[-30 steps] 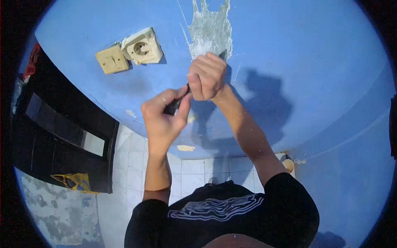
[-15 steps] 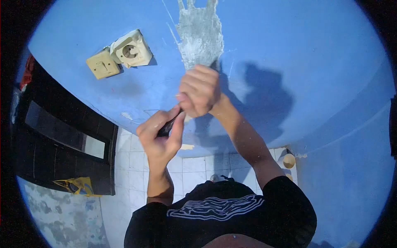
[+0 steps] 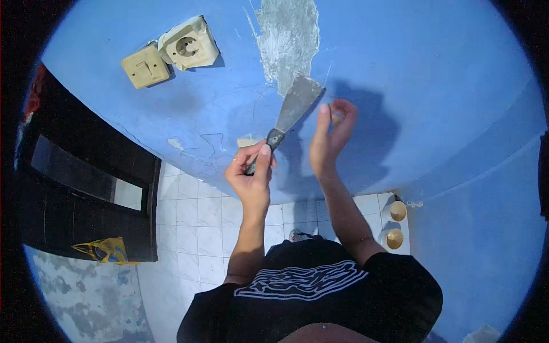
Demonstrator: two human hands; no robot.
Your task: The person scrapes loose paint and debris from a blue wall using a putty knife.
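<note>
A paint scraper (image 3: 298, 100) with a broad grey metal blade and a dark handle is in my left hand (image 3: 251, 171). My thumb and fingers close around its handle, and the blade points up and to the right. The blade's top edge overlaps the lower end of a bare grey patch (image 3: 289, 40) on the blue wall (image 3: 400, 46). To the right of the blade, apart from it, is my right hand (image 3: 333, 134). Its fingers are loosely curled with the thumb raised, and nothing shows in them.
A light switch (image 3: 146, 67) and a wall socket (image 3: 187, 46) sit on the wall at upper left. Two cups (image 3: 394, 239) stand on the white tiled floor (image 3: 209, 211) by the wall. A dark door (image 3: 86, 200) with a yellow plastic piece (image 3: 108, 250) is at left.
My right hand has let go of the scraper and moved right and down. My left hand has shifted right with the scraper, and the blade now shows. The view has shifted slightly.
</note>
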